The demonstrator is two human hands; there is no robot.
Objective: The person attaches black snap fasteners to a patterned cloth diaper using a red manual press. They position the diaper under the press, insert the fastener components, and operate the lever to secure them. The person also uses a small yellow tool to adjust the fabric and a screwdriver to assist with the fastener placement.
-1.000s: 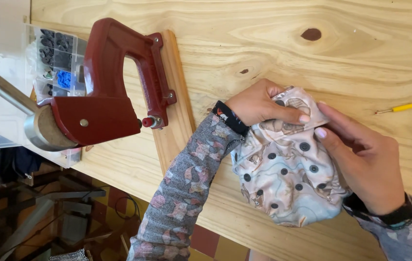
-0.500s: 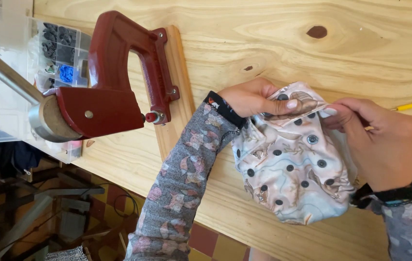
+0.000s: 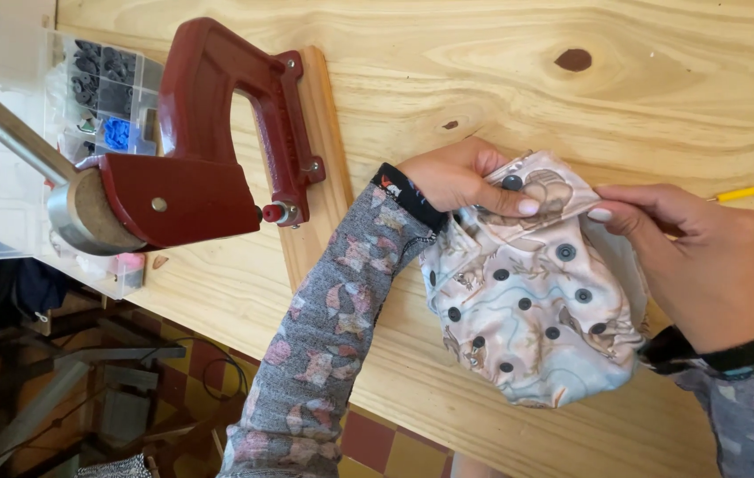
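Left hand (image 3: 461, 177) and right hand (image 3: 704, 257) pinch the diaper's (image 3: 532, 292) top edge. The press (image 3: 209, 150) stands on the desk (image 3: 483, 71), nearer the left hand.

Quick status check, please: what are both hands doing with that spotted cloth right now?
Left hand grip shut on pale printed fabric piece with dark snaps. Right hand pinches its top edge. Dark red cast-metal snap press stands apart, nothing in between.
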